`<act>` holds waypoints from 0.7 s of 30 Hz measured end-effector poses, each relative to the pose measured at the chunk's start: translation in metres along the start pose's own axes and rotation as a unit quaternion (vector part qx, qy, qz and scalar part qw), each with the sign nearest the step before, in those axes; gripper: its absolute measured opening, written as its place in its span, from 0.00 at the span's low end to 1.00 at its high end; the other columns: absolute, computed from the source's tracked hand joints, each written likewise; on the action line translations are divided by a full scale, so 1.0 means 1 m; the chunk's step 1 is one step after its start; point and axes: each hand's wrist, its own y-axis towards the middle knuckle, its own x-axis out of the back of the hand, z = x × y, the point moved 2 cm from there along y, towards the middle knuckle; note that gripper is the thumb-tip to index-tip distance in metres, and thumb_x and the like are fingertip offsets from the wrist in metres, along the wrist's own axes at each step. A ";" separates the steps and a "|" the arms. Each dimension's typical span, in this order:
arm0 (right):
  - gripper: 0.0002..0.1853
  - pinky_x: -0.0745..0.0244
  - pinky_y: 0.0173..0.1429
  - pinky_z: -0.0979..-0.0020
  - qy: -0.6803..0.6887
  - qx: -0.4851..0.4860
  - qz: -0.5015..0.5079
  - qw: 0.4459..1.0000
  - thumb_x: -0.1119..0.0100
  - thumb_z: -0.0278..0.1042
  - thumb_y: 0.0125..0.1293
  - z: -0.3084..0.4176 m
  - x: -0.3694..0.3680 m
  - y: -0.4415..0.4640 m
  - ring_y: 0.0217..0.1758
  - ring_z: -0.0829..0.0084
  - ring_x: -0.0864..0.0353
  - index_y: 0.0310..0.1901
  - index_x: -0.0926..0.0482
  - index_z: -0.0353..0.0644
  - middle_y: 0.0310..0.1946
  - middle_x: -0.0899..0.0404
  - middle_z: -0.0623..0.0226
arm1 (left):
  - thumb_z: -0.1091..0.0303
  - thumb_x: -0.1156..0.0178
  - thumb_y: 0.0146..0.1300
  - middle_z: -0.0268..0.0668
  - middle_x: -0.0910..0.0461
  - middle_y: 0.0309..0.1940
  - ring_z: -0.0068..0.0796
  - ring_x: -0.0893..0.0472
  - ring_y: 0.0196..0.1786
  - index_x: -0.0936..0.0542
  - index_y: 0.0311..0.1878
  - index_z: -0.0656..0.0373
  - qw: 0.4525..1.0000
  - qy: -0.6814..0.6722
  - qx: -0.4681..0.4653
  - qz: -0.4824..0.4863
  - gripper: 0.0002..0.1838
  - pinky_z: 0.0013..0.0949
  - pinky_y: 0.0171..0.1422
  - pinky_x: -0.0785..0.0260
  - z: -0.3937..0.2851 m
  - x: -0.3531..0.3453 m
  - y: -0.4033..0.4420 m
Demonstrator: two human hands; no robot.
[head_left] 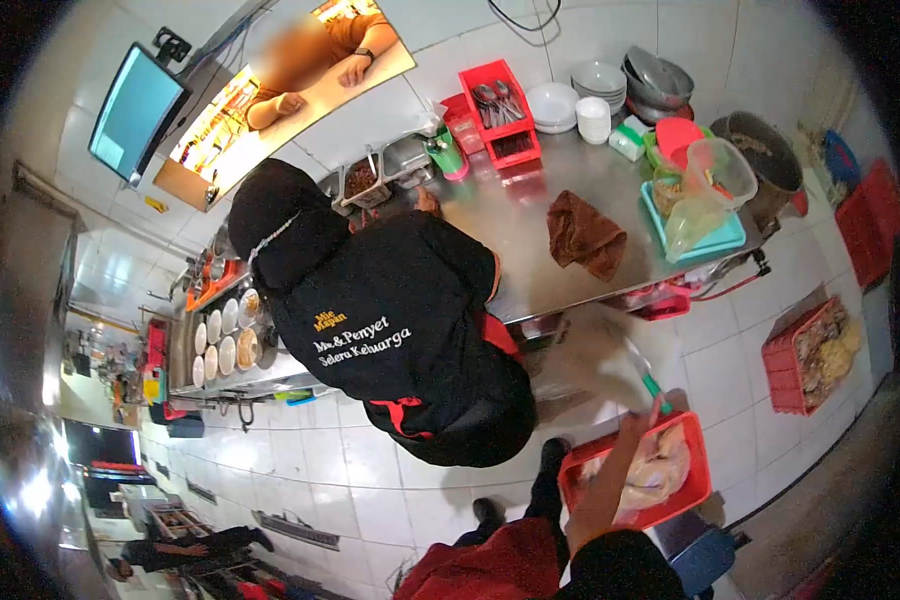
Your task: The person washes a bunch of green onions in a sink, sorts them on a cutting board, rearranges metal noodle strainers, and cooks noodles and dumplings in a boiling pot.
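Observation:
My right hand [642, 424] reaches up from the bottom over a red basket and is closed on a knife with a green handle [652, 384]. The knife's blade points up and away, blurred by motion. Pale, raw-looking meat [660, 474] lies in the red basket [705, 465] below my forearm. My left hand does not show.
Left of centre, a co-worker [400, 330] in black bends over the steel counter [510, 270]. A brown cloth [585, 235], a turquoise tray [735, 237] and bowls stand on it. Another filled red crate [790, 375] is on the tiled floor at right. A blue container [703, 560] stands near me.

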 end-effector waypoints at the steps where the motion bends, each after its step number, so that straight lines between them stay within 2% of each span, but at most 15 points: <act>1: 0.27 0.33 0.69 0.55 0.022 -0.002 0.059 0.998 0.49 0.51 0.72 0.028 0.011 -0.022 0.62 0.57 0.26 0.65 0.32 0.41 0.60 0.26 0.57 | 0.54 0.34 0.58 0.33 0.16 0.33 0.33 0.17 0.34 0.16 0.42 0.59 1.000 -0.001 -0.006 0.006 0.18 0.39 0.39 0.24 0.003 -0.006 0.006; 2: 0.27 0.33 0.69 0.55 0.018 0.006 0.066 0.998 0.49 0.51 0.72 0.063 0.030 -0.052 0.62 0.57 0.26 0.65 0.32 0.41 0.60 0.26 0.57 | 0.54 0.34 0.58 0.33 0.16 0.33 0.33 0.17 0.34 0.16 0.42 0.59 1.000 -0.002 -0.013 0.009 0.18 0.39 0.39 0.24 0.007 -0.009 0.012; 3: 0.29 0.31 0.66 0.55 -0.396 0.162 -0.018 0.904 0.50 0.53 0.72 0.105 0.050 -0.084 0.60 0.57 0.25 0.66 0.33 0.42 0.59 0.25 0.56 | 0.54 0.34 0.58 0.33 0.16 0.33 0.33 0.17 0.34 0.16 0.42 0.59 1.000 -0.002 -0.019 0.015 0.18 0.39 0.39 0.24 0.009 -0.014 0.017; 4: 0.31 0.28 0.63 0.55 -0.722 0.288 -0.108 0.620 0.50 0.56 0.72 0.133 0.059 -0.103 0.57 0.57 0.23 0.68 0.33 0.43 0.57 0.24 0.54 | 0.54 0.34 0.58 0.33 0.16 0.33 0.33 0.17 0.34 0.16 0.42 0.59 0.999 -0.003 -0.026 0.021 0.18 0.39 0.39 0.24 0.014 -0.017 0.025; 5: 0.31 0.30 0.64 0.57 -0.339 0.218 -0.129 0.906 0.49 0.56 0.72 0.149 0.071 -0.100 0.59 0.58 0.24 0.68 0.33 0.41 0.57 0.23 0.55 | 0.54 0.34 0.58 0.33 0.16 0.33 0.33 0.17 0.34 0.16 0.42 0.59 0.999 -0.003 -0.035 0.027 0.18 0.39 0.39 0.24 0.018 -0.021 0.034; 6: 0.32 0.31 0.65 0.59 -0.062 0.110 -0.110 0.986 0.47 0.55 0.71 0.182 0.075 -0.112 0.60 0.58 0.25 0.67 0.33 0.40 0.58 0.24 0.57 | 0.54 0.34 0.58 0.33 0.16 0.33 0.33 0.17 0.34 0.16 0.42 0.59 0.998 -0.005 -0.044 0.034 0.18 0.39 0.39 0.24 0.023 -0.026 0.042; 7: 0.36 0.35 0.69 0.58 -0.106 0.161 -0.102 0.976 0.46 0.59 0.68 0.207 0.080 -0.133 0.63 0.58 0.28 0.67 0.35 0.39 0.61 0.27 0.58 | 0.54 0.34 0.58 0.33 0.16 0.33 0.33 0.17 0.34 0.16 0.42 0.59 0.998 -0.008 -0.052 0.042 0.18 0.39 0.39 0.24 0.030 -0.030 0.051; 9: 0.37 0.42 0.74 0.55 -0.068 0.138 -0.093 0.984 0.45 0.60 0.67 0.250 0.096 -0.181 0.70 0.58 0.36 0.68 0.36 0.40 0.67 0.34 0.58 | 0.54 0.34 0.58 0.33 0.16 0.33 0.33 0.17 0.34 0.16 0.42 0.59 0.995 -0.016 -0.073 0.061 0.18 0.39 0.40 0.24 0.048 -0.042 0.074; 12: 0.38 0.43 0.74 0.53 -0.107 0.188 -0.122 0.969 0.43 0.59 0.67 0.274 0.081 -0.265 0.71 0.56 0.37 0.69 0.37 0.40 0.69 0.37 0.55 | 0.54 0.34 0.58 0.33 0.16 0.33 0.33 0.17 0.34 0.16 0.42 0.59 0.987 -0.036 -0.121 0.097 0.18 0.39 0.40 0.24 0.088 -0.055 0.118; 15: 0.39 0.41 0.74 0.52 -0.043 0.143 -0.073 0.986 0.42 0.59 0.67 0.246 0.055 -0.348 0.71 0.55 0.37 0.70 0.38 0.39 0.69 0.37 0.55 | 0.54 0.34 0.58 0.34 0.16 0.32 0.33 0.17 0.35 0.16 0.41 0.58 0.969 -0.087 -0.185 0.141 0.17 0.39 0.40 0.24 0.127 -0.065 0.169; 16: 0.37 0.38 0.72 0.56 -0.067 0.150 -0.058 0.985 0.40 0.58 0.65 0.230 0.064 -0.368 0.68 0.59 0.33 0.67 0.34 0.40 0.65 0.32 0.58 | 0.54 0.34 0.58 0.34 0.16 0.32 0.32 0.17 0.35 0.16 0.40 0.57 0.960 -0.111 -0.204 0.156 0.17 0.38 0.39 0.23 0.139 -0.063 0.182; 18: 0.36 0.38 0.73 0.55 -0.069 0.127 -0.063 0.987 0.40 0.55 0.65 0.181 0.036 -0.422 0.68 0.59 0.33 0.68 0.34 0.41 0.66 0.32 0.59 | 0.55 0.37 0.59 0.34 0.17 0.30 0.32 0.17 0.32 0.16 0.38 0.57 0.963 -0.174 -0.151 0.141 0.14 0.38 0.37 0.23 0.157 -0.057 0.182; 19: 0.34 0.38 0.73 0.55 -0.045 0.082 0.008 0.996 0.40 0.53 0.66 0.148 0.016 -0.445 0.68 0.59 0.33 0.67 0.34 0.41 0.65 0.31 0.60 | 0.53 0.36 0.57 0.36 0.17 0.29 0.31 0.17 0.32 0.16 0.37 0.58 0.965 0.014 -0.248 0.083 0.16 0.37 0.36 0.24 0.165 -0.050 0.192; 20: 0.33 0.39 0.73 0.55 -0.028 0.033 0.071 0.997 0.41 0.52 0.66 0.123 0.007 -0.472 0.68 0.60 0.32 0.66 0.33 0.41 0.65 0.30 0.60 | 0.51 0.35 0.54 0.37 0.17 0.29 0.30 0.17 0.31 0.16 0.35 0.58 0.923 0.201 -0.326 0.027 0.18 0.36 0.35 0.25 0.182 -0.052 0.196; 21: 0.32 0.39 0.73 0.55 -0.184 0.097 0.083 0.975 0.42 0.52 0.67 0.095 0.022 -0.481 0.68 0.60 0.32 0.66 0.32 0.41 0.64 0.30 0.61 | 0.48 0.33 0.51 0.37 0.17 0.29 0.31 0.17 0.32 0.17 0.34 0.59 0.979 0.077 -0.185 0.043 0.21 0.38 0.35 0.25 0.212 -0.055 0.196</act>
